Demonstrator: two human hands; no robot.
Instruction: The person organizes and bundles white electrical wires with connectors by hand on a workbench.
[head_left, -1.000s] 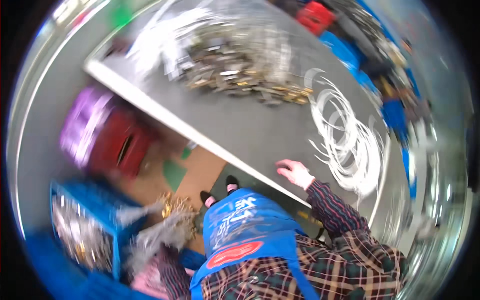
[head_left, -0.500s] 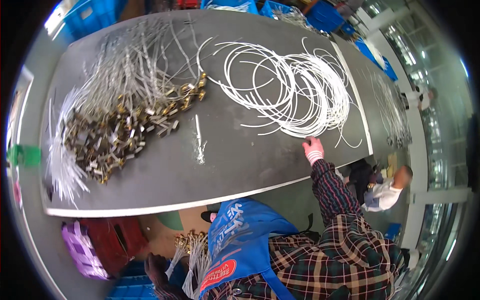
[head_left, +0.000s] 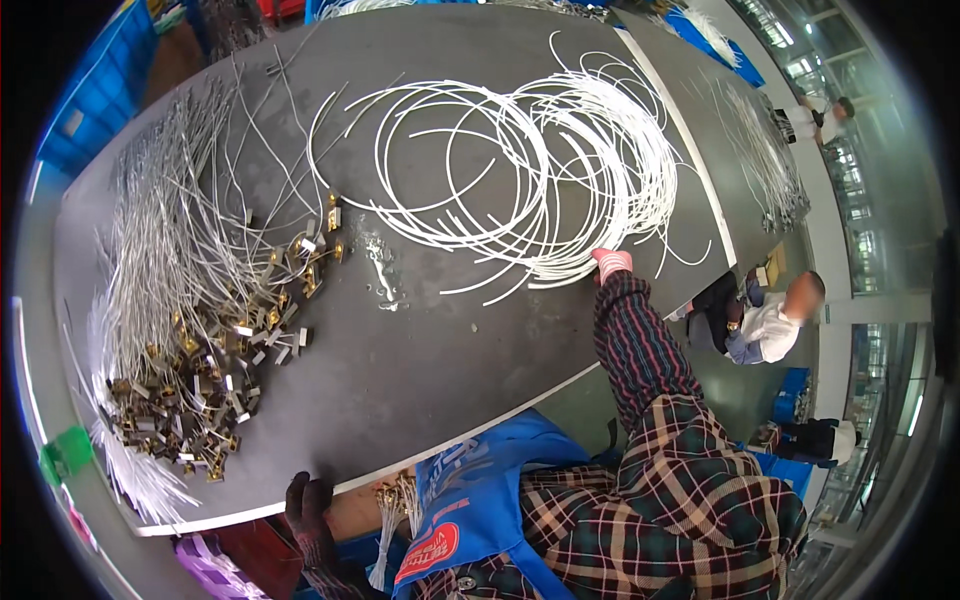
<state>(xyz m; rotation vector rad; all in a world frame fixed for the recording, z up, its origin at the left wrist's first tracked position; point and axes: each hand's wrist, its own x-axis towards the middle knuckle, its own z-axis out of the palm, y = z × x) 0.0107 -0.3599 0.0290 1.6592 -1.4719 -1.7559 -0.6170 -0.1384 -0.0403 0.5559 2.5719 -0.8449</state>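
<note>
My right hand (head_left: 612,262), in a pink and white glove, is at the near edge of a large loose coil of white tubes (head_left: 640,180). Its fingers look closed on the nearest strands, though the tips are partly hidden. My left hand (head_left: 306,500), in a dark glove, is at the table's near edge, fingers slightly apart and nothing visible in them. On the table's left side lies a heap of clear thin tubes (head_left: 165,210) with brass and grey metal fittings (head_left: 200,395) on their near ends.
The grey table (head_left: 430,350) has a white edge strip, with a wet whitish smear (head_left: 380,270) on top. Blue crates (head_left: 95,100) stand behind. A purple bag (head_left: 215,565) and more fitted tubes (head_left: 388,530) are below the near edge. A seated person (head_left: 770,325) is at the right.
My left hand has risen from below the table to its near edge. The view has shifted and turned; my right hand is still at the white coil, now overlapping its edge more.
</note>
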